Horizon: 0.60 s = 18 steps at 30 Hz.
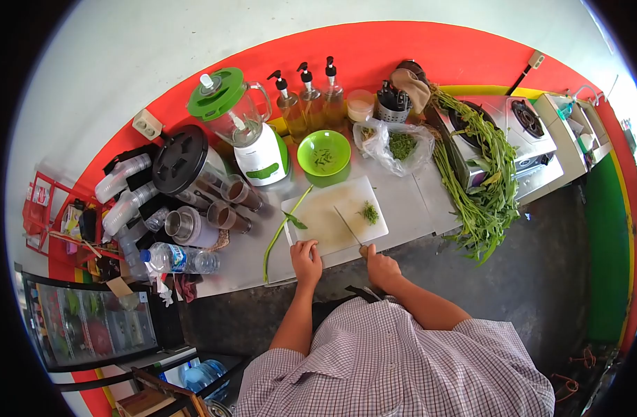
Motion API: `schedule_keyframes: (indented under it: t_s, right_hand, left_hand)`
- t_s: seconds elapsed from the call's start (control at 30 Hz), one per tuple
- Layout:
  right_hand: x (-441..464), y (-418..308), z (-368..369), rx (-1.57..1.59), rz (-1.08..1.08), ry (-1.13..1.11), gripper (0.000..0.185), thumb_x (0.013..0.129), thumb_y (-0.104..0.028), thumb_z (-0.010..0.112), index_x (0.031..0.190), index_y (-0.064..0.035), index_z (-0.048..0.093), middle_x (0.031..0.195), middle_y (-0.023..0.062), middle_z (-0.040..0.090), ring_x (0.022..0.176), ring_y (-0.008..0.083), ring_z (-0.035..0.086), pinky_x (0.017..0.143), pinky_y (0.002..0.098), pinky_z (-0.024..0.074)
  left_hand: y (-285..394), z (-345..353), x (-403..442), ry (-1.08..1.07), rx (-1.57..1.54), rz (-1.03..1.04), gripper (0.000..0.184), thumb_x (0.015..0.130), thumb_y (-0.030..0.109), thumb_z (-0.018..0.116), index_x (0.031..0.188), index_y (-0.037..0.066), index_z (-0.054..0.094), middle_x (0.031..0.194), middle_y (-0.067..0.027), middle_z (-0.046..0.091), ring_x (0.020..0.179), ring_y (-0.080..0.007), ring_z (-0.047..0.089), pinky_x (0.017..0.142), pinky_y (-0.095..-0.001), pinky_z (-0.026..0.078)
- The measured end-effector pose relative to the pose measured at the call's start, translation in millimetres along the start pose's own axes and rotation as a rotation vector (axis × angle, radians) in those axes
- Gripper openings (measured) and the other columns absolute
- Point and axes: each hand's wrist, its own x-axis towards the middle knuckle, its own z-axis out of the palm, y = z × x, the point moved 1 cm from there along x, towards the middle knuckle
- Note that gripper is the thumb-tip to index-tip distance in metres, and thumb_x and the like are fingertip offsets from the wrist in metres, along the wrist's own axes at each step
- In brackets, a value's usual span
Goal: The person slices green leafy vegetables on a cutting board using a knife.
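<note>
My right hand (382, 267) is closed round the handle of a kitchen knife (349, 228), whose blade points up and left over the white cutting board (332, 201). A small pile of chopped greens (369, 213) lies on the board, right of the blade. At the board's near left corner, my left hand (307, 261) has its fingers bent together over the edge, gripping it. Beside that hand, a long green stem with a leaf (282, 233) lies across the board's left side and onto the counter. Behind the board stands a green bowl (323, 154) with some cut green pieces inside.
A blender (252, 149), pump bottles (311, 104) and a plastic bag of greens (402, 147) stand at the back. Long leafy stalks (482, 167) drape over the gas stove (499, 125) and counter edge. Leftward are brown cups (229, 217), a water bottle (179, 258) and a black-lidded container (182, 161).
</note>
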Motion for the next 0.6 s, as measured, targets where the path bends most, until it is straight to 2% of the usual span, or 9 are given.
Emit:
schedule_keyframes:
  t_s: [0.17, 0.4, 0.47, 0.6]
  right_hand:
    - [3, 30, -12, 0.100, 0.103, 0.072, 0.037, 0.089, -0.009, 0.056, 0.120, 0.0018, 0.039, 0.092, 0.0281, 0.071, 0.085, 0.0450, 0.072, 0.076, 0.0546, 0.0579]
    - [-4, 43, -20, 0.153, 0.061, 0.043, 0.036, 0.089, -0.009, 0.054, 0.120, 0.0020, 0.038, 0.093, 0.0303, 0.070, 0.086, 0.0476, 0.070, 0.077, 0.0567, 0.0558]
    - [-3, 41, -19, 0.153, 0.050, 0.032, 0.036, 0.090, -0.009, 0.054, 0.120, 0.0019, 0.038, 0.094, 0.0307, 0.070, 0.087, 0.0480, 0.070, 0.078, 0.0571, 0.0555]
    - [-5, 20, -25, 0.201, 0.035, 0.030, 0.046, 0.089, -0.014, 0.061, 0.125, 0.0025, 0.037, 0.098, 0.0321, 0.069, 0.092, 0.0491, 0.069, 0.081, 0.0575, 0.0549]
  left_hand:
    - [-2, 3, -5, 0.014, 0.008, -0.046, 0.014, 0.089, 0.002, 0.063, 0.098, 0.008, 0.072, 0.092, -0.0095, 0.060, 0.091, -0.0317, 0.055, 0.080, -0.0435, 0.044]
    - [15, 13, 2, 0.028, 0.108, 0.002, 0.015, 0.089, 0.005, 0.065, 0.099, 0.011, 0.074, 0.096, -0.0067, 0.059, 0.093, -0.0298, 0.055, 0.083, -0.0431, 0.043]
    - [24, 21, 6, -0.093, 0.105, -0.002, 0.016, 0.089, 0.009, 0.067, 0.100, 0.017, 0.075, 0.099, -0.0044, 0.059, 0.100, -0.0287, 0.055, 0.089, -0.0460, 0.040]
    - [32, 33, 20, -0.171, 0.061, -0.080, 0.009, 0.090, 0.015, 0.070, 0.095, 0.019, 0.077, 0.099, -0.0011, 0.060, 0.104, -0.0264, 0.054, 0.093, -0.0444, 0.037]
